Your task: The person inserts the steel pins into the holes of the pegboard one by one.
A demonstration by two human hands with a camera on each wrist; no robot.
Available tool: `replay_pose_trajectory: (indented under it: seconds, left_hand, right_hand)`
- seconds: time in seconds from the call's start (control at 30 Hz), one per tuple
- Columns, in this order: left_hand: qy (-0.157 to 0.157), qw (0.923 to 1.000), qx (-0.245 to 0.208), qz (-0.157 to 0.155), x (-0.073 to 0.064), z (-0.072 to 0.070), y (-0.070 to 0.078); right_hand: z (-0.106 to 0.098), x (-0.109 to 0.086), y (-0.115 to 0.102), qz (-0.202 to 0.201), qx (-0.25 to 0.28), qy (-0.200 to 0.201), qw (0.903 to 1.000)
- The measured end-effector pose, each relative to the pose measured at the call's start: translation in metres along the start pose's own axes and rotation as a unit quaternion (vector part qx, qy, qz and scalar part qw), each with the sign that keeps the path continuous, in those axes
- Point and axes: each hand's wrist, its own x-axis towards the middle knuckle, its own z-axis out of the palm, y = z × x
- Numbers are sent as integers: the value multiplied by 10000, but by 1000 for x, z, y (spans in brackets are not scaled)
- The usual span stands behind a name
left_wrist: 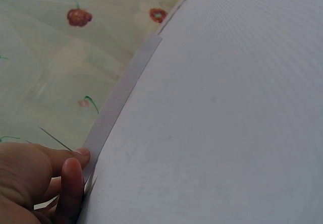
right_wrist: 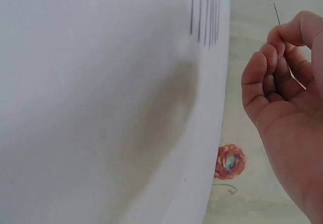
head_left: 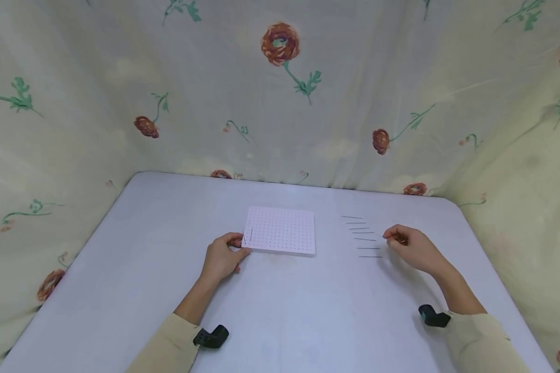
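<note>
A white board with rows of small holes [head_left: 282, 230] lies on the table, and my left hand [head_left: 223, 257] grips its near left corner between thumb and fingers. Two thin needles [head_left: 251, 234] stand up from the board's holes near that corner; in the left wrist view a needle [left_wrist: 54, 137] rises beyond the fingers. To the right, my right hand [head_left: 413, 248] pinches one thin needle [right_wrist: 276, 13] between thumb and fingertips, raised above the table. Several more needles [head_left: 365, 239] lie on the table in a loose column just left of that hand.
The white table [head_left: 280, 311] has rounded far corners. Flower-printed curtains [head_left: 214, 93] hang behind it and along both sides. Black wrist devices [head_left: 211, 336] are worn at both sleeve cuffs.
</note>
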Motion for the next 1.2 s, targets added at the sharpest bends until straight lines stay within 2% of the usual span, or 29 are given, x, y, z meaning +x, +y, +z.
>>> replay_pose_trajectory:
  seconds: [0.27, 0.4, 0.47, 0.53, 0.7, 0.83, 1.03, 1.1, 1.2]
  left_hand:
    - [-9, 10000, 46, -15, 0, 1, -1]
    - [-9, 10000, 57, -17, 0, 1, -2]
    - [-8, 10000, 69, 1, 1, 2, -3]
    - [-5, 10000, 54, 41, 1, 2, -3]
    - [-1, 9999, -21, 163, 1, 1, -2]
    - [-10, 9999, -48, 156, 1, 0, -1]
    - [0, 9998, -43, 183, 0, 0, 0]
    - [-4, 9998, -45, 178, 0, 0, -1]
    - [-20, 9999, -53, 150, 0, -1, 0]
  right_hand:
    - [0, 3, -2, 301, 527, 127, 9981]
    - [1, 5, -4, 483, 1135, 70, 9923]
    - [2, 7, -6, 527, 1580, 91, 9860]
    - [2, 10, -8, 515, 2133, 140, 9755]
    - [5, 17, -16, 463, 3443, 321, 9372]
    - [10, 22, -24, 492, 3976, 448, 9151]
    - [23, 27, -35, 454, 4404, 752, 8935]
    - [27, 29, -39, 469, 4403, 836, 8927]
    - [32, 34, -45, 533, 4186, 938, 9017]
